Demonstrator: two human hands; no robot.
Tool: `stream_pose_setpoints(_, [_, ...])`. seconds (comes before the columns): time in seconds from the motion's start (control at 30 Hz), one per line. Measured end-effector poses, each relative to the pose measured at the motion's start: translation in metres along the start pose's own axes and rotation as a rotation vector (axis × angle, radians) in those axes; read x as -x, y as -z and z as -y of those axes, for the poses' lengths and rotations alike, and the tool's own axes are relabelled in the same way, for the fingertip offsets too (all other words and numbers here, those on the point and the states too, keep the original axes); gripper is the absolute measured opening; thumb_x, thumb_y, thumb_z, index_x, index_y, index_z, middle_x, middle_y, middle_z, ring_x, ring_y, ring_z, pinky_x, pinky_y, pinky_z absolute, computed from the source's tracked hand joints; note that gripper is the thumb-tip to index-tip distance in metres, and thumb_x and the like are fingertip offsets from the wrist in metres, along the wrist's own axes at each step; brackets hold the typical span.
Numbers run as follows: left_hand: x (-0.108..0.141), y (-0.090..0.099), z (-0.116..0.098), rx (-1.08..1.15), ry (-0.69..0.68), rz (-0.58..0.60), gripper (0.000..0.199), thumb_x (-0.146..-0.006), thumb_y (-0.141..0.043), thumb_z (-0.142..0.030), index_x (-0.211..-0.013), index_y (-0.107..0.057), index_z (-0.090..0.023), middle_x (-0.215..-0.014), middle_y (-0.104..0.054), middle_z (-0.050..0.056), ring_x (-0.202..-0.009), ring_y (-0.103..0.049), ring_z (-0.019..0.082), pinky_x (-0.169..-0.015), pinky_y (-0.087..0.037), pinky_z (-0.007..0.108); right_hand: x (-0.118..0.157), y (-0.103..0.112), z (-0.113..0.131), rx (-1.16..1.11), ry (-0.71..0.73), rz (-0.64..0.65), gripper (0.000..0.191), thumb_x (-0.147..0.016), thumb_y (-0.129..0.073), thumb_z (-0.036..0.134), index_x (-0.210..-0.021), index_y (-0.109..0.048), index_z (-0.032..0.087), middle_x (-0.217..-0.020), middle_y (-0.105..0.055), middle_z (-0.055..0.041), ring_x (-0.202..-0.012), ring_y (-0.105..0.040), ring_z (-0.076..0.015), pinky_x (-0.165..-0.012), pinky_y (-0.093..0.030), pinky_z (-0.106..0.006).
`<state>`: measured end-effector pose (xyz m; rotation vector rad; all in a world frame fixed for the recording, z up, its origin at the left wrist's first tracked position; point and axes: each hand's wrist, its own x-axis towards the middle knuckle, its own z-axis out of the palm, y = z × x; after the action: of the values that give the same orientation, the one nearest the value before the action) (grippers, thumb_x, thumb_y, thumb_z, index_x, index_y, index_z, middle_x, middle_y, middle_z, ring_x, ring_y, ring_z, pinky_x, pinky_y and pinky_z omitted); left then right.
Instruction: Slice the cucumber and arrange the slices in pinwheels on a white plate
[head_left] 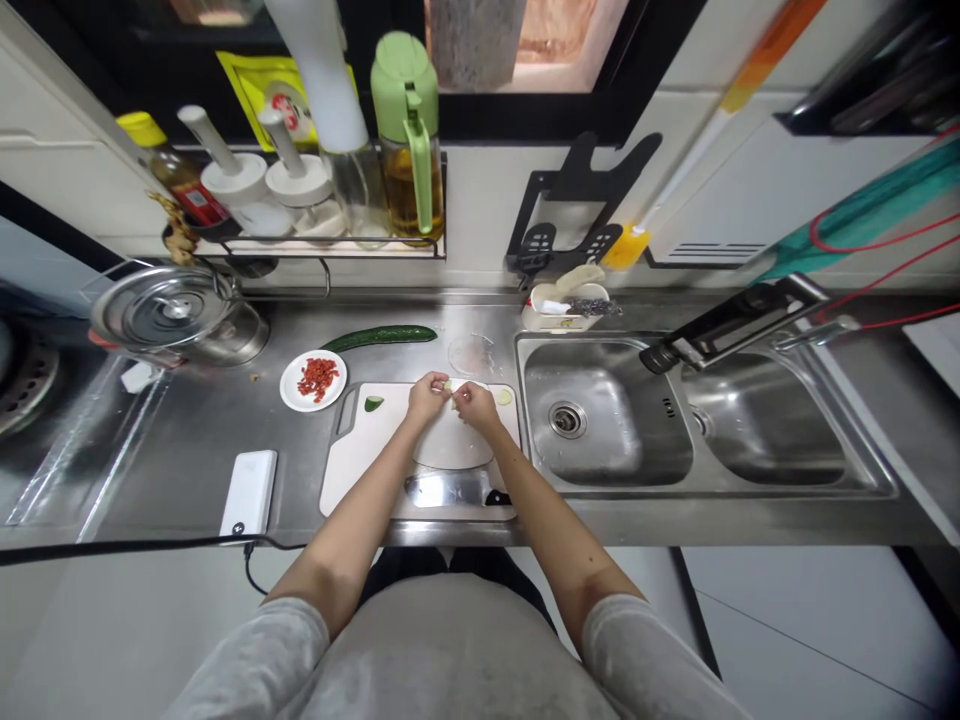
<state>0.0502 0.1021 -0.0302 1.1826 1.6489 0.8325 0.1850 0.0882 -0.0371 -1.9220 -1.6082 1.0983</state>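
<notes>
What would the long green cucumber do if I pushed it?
The cucumber might roll a little, since it is long and rounded, but its slight bend could make it wobble. It looks like one thick piece, so it is probably stiff. The shiny metal counter looks smooth, so it may slide too.

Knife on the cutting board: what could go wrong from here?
The knife lies near the board's front edge, between the forearms; a hand drawn back might knock it. The small pale piece between the left hand and right hand could slip. The white power bank sits by the counter's front edge; a snagged cable might pull it off.
</notes>
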Motion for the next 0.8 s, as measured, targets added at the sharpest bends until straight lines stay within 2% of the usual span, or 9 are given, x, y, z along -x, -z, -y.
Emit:
stream_pose_setpoints(0.2, [0.002, 0.0, -0.007, -0.201, -0.068, -0.003, 0.029, -0.067, -0.066, -0.011, -0.094, -0.067, -0.021, -0.076, -0.061, -0.001, -0.065, -0.054, 0.013, -0.072, -0.042, 0.026, -0.002, 0.003, 0.009, 0.082, 0.013, -0.011, 0.006, -0.085, -0.055, 0.025, -0.087, -0.059, 0.02, -0.069, -0.066, 0.0001, -0.063, -0.061, -0.0131, -0.061, -0.043, -0.022])
stream_pose_setpoints(0.37, [0.002, 0.004, -0.009, -0.372, -0.155, -0.007, 0.033, -0.069, -0.065, -0.01, -0.101, -0.067, -0.019, -0.087, -0.061, 0.005, -0.075, -0.056, 0.017, -0.077, -0.043, 0.028, 0.003, 0.008, 0.021, 0.231, 0.036, -0.014, 0.011, -0.087, -0.055, 0.026, -0.091, -0.059, 0.018, -0.082, -0.068, -0.0073, -0.078, -0.062, -0.0189, -0.064, -0.04, -0.025])
stream_pose_setpoints(0.53, [0.004, 0.006, -0.009, -0.392, -0.183, 0.015, 0.027, -0.071, -0.063, -0.01, -0.097, -0.066, -0.019, -0.086, -0.06, 0.005, -0.077, -0.055, 0.017, -0.076, -0.042, 0.028, 0.01, 0.009, 0.026, 0.321, 0.035, -0.004, 0.015, -0.088, -0.052, 0.024, -0.1, -0.057, 0.016, -0.088, -0.067, -0.0103, -0.081, -0.061, -0.0217, -0.065, -0.037, -0.026])
stream_pose_setpoints(0.8, [0.007, 0.007, -0.01, -0.43, -0.218, 0.02, 0.022, -0.073, -0.061, -0.011, -0.094, -0.064, -0.02, -0.087, -0.061, 0.003, -0.076, -0.053, 0.016, -0.075, -0.041, 0.027, 0.013, 0.006, 0.023, 0.293, 0.023, -0.019, 0.011, -0.089, -0.049, 0.024, -0.092, -0.058, 0.018, -0.082, -0.066, -0.0084, -0.076, -0.059, -0.0207, -0.061, -0.034, -0.026])
